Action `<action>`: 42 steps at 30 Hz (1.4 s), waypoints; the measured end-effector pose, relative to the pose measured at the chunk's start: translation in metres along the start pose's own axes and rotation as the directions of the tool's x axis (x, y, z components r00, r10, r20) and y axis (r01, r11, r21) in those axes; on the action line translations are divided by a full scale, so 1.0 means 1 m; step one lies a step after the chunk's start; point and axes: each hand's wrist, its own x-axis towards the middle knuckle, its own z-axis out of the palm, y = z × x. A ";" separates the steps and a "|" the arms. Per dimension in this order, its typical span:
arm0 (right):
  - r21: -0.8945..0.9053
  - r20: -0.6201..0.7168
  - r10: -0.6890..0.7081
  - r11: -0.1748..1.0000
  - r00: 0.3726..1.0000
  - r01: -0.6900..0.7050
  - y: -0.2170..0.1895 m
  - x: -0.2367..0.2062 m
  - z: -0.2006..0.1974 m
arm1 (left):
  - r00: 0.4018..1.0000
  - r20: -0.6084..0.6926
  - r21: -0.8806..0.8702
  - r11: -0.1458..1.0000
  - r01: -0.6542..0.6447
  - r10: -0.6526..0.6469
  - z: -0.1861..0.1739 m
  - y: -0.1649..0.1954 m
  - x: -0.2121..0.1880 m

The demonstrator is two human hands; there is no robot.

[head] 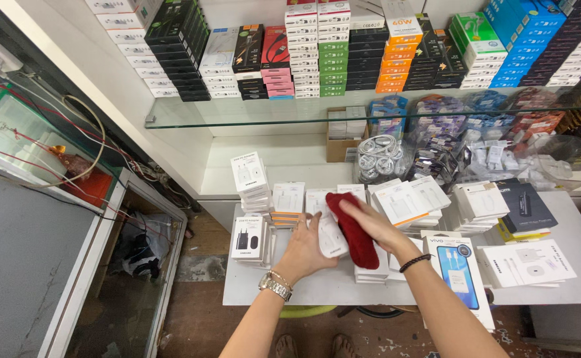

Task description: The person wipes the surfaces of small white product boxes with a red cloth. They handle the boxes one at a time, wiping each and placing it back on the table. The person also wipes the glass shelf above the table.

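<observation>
Two hands work at one white desk (343, 288): left hand (307, 248), fingers spread flat on one white box (332, 238), right hand (370, 222), fingers gripping one red cloth (355, 232), below glass shop shelves (237, 116)

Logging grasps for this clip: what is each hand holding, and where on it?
The right hand grips a dark red cloth at its upper end, over the boxes. The left hand lies flat on a white box, pressing rather than gripping.
</observation>
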 end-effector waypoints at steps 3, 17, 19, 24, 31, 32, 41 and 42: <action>-0.282 0.077 -0.210 0.933 0.975 0.223 0.003 0.004 0.028 | 0.971 -0.207 -0.157 0.976 -0.152 0.118 -0.022 0.002 0.001; -0.620 0.007 -0.727 0.536 0.687 0.573 -0.029 0.006 0.117 | 0.875 0.044 -0.995 -0.104 -0.008 -0.482 -0.036 -0.021 0.027; -0.629 -0.087 -0.702 0.589 0.707 0.507 -0.030 0.008 0.123 | 0.900 0.066 -0.973 -0.227 -0.037 -0.431 -0.038 -0.016 0.026; -0.550 -0.298 -0.446 0.803 0.844 0.230 -0.040 0.033 0.099 | 0.924 -0.034 -0.999 0.044 -0.019 -0.380 -0.037 -0.007 0.014; 0.119 -0.008 -0.256 0.960 0.967 0.255 -0.052 0.019 0.085 | 0.916 -0.371 -0.493 0.868 -0.057 -0.151 -0.066 -0.033 -0.007; 0.045 0.056 -0.305 0.952 0.951 0.303 -0.050 0.017 0.095 | 0.905 -0.404 -0.458 0.886 -0.072 -0.136 -0.067 -0.032 -0.008; 0.363 -0.156 -0.187 0.902 0.970 0.233 -0.043 0.038 0.069 | 0.904 -0.421 -0.379 0.890 -0.253 0.078 -0.095 -0.014 -0.038; 0.382 -0.070 -0.125 0.913 0.990 0.142 -0.047 0.039 0.064 | 0.909 -0.396 -0.307 0.915 -0.263 0.129 -0.100 -0.016 -0.040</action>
